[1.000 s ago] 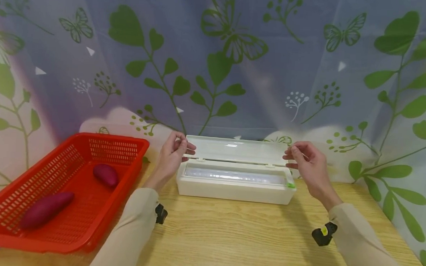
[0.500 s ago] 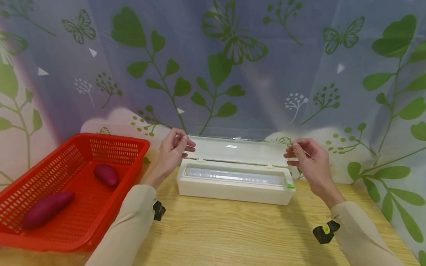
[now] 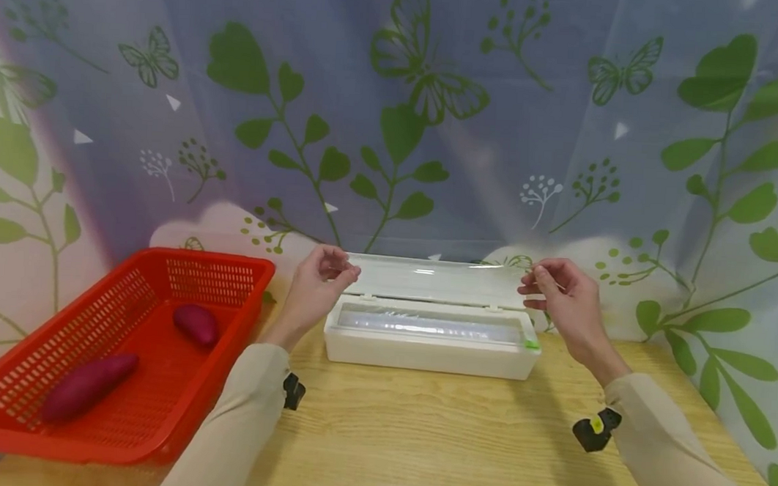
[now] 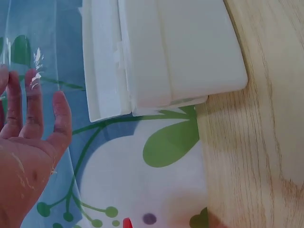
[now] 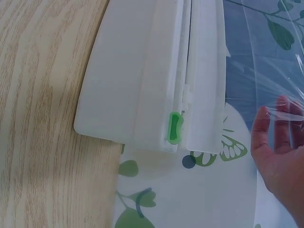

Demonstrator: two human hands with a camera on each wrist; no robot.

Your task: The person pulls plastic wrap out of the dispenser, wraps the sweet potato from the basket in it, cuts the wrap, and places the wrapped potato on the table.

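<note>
Left grip and right grip, nearly closed, pinch film; it looks light, limp, clingy, best held by its corners.

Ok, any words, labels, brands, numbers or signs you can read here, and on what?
No readable text in any view.
White box: no lettering visible.
Clear film in its opening: pale marks, too small to tell from glare.
Yellow patch on a black device: too small to read.
Patterned backdrop: pictures only, no lettering.
</note>
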